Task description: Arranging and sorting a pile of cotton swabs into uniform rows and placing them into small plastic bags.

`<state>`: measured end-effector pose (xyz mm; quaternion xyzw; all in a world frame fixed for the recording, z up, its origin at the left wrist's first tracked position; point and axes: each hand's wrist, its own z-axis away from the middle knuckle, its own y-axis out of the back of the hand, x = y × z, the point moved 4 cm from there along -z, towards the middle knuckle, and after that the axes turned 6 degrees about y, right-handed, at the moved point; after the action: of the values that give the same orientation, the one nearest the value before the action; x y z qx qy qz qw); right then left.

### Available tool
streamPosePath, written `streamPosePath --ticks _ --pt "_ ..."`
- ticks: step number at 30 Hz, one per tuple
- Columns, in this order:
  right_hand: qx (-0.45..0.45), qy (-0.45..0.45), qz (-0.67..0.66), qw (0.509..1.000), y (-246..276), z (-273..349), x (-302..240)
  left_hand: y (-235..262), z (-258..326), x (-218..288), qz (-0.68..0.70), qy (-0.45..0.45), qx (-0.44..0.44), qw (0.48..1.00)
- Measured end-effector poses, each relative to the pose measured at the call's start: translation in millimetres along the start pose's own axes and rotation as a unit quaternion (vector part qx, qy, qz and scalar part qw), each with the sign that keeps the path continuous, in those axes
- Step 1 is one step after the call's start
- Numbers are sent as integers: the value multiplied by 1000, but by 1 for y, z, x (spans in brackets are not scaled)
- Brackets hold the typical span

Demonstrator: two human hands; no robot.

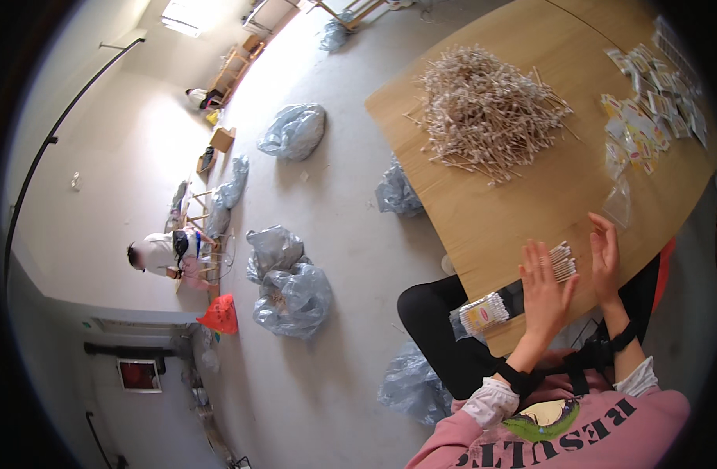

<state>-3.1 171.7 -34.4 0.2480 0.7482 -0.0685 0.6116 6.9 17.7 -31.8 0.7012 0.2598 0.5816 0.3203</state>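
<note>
My left hand (544, 291) rests over the near edge of the wooden table (522, 195), fingers spread, with a small bundle of cotton swabs (564, 260) held against its fingers. My right hand (606, 258) stands edge-on just right of the bundle, fingers straight, with a small gap between them. A big loose pile of cotton swabs (483, 109) lies farther out on the table. A filled packet of swabs (483, 313) sits on my lap by the table edge.
Several small printed packets (647, 109) and a clear plastic bag (618, 205) lie on the table's right side. Grey plastic sacks (292, 301) are scattered on the floor. Another person (163, 254) sits at a distant table, beside a red bag (220, 315).
</note>
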Motion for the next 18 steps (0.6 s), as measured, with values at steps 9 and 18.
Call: streamPosePath --ticks 9,18 --pt "-54 -55 -172 982 -23 7 -3 -14 -10 11 425 97 89 895" --pt "-79 -65 -182 978 -38 5 -13 -8 -14 4 547 120 101 822"
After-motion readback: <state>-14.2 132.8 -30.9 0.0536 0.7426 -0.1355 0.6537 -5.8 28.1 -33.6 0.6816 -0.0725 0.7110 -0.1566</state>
